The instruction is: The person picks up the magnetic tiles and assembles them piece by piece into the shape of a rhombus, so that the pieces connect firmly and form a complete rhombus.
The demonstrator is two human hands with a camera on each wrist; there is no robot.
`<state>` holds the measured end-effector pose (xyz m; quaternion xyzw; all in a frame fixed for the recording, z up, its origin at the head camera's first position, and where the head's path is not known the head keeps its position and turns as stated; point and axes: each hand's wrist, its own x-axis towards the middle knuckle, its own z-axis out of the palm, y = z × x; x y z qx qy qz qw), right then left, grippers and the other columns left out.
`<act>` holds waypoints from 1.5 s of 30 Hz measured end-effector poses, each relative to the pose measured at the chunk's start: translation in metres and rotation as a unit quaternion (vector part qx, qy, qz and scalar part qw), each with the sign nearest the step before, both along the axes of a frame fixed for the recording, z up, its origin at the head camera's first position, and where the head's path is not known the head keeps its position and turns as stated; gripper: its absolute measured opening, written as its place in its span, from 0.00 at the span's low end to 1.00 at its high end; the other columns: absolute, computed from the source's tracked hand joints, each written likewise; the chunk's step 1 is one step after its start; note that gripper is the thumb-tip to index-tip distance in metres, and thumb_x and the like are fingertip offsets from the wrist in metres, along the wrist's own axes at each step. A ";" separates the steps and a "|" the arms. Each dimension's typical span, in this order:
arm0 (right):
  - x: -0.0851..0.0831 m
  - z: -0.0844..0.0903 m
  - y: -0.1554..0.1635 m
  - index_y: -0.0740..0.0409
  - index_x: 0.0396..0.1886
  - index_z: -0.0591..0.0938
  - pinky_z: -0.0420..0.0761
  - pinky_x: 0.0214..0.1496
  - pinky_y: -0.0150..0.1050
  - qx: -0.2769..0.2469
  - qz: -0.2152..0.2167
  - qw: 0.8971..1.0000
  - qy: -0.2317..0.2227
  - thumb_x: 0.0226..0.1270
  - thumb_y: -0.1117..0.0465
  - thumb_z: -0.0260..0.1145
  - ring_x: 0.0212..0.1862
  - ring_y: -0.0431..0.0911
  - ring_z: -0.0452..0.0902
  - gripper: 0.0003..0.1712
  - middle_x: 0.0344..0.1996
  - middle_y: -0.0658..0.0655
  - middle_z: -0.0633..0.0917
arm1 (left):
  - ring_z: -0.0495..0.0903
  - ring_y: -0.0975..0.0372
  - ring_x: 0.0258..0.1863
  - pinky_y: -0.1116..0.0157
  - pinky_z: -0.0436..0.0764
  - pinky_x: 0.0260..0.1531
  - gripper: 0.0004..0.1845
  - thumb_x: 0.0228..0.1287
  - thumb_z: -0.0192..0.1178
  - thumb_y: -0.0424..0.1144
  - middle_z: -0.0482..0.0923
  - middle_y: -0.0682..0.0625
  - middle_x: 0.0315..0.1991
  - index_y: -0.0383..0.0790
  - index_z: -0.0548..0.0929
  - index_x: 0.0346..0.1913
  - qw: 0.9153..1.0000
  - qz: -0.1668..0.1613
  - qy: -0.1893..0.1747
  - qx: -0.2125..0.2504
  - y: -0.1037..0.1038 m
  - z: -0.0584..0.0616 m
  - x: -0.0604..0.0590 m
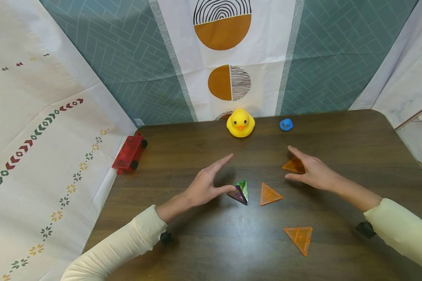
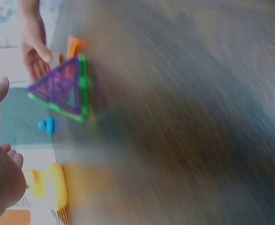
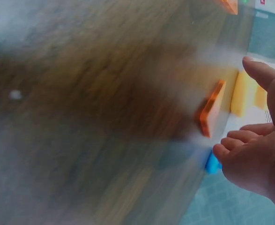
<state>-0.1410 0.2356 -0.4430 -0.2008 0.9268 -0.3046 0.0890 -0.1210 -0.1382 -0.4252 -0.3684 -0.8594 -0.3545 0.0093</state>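
Loose and empty, the left grip [image 1: 204,188] hung by the purple triangle [image 1: 238,196] and green triangle [image 1: 244,187] on the surface [image 1: 204,246], the right grip [image 1: 315,173] likewise near an orange triangle [image 1: 294,165], probably light, stiff pieces best pinched edgewise.

The dark wood-grain table [image 1: 204,249] before me bore a yellow duck [image 1: 240,125] and a small blue duck [image 1: 286,125] near its far edge, a red wheeled toy [image 1: 128,153] at its left. Nearer me I noted three orange triangles [image 1: 269,194], mutually apart, and a green triangle [image 1: 244,189] touching a purple triangle [image 1: 239,196].
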 end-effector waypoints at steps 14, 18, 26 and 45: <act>0.000 -0.008 0.018 0.67 0.74 0.61 0.63 0.64 0.68 -0.016 -0.048 0.999 0.019 0.66 0.46 0.70 0.69 0.69 0.60 0.48 0.70 0.71 0.66 | 0.70 0.72 0.63 0.62 0.63 0.70 0.58 0.56 0.74 0.46 0.44 0.63 0.79 0.51 0.43 0.81 0.995 -0.033 -0.073 0.055 0.035 0.019 0.029; -0.001 -0.012 0.019 0.68 0.72 0.64 0.64 0.63 0.68 -0.020 -0.052 0.998 0.030 0.66 0.49 0.70 0.68 0.70 0.62 0.44 0.68 0.71 0.69 | 0.80 0.62 0.54 0.60 0.78 0.55 0.58 0.58 0.72 0.46 0.65 0.57 0.72 0.55 0.40 0.80 0.989 -0.054 -0.119 0.070 0.044 0.015 0.040; -0.002 -0.018 0.021 0.67 0.70 0.68 0.66 0.62 0.68 -0.021 -0.057 0.997 0.053 0.66 0.53 0.71 0.65 0.69 0.65 0.39 0.65 0.71 0.72 | 0.76 0.69 0.45 0.67 0.78 0.51 0.58 0.59 0.71 0.52 0.53 0.57 0.78 0.56 0.38 0.80 0.991 -0.069 -0.111 0.028 0.057 -0.001 0.057; -0.004 -0.023 0.022 0.62 0.66 0.74 0.71 0.58 0.66 -0.031 -0.079 0.994 0.072 0.62 0.56 0.75 0.60 0.67 0.73 0.35 0.60 0.68 0.79 | 0.47 0.60 0.77 0.63 0.56 0.72 0.55 0.64 0.66 0.54 0.43 0.42 0.79 0.38 0.40 0.80 0.987 -0.109 -0.072 -0.091 0.071 -0.036 0.073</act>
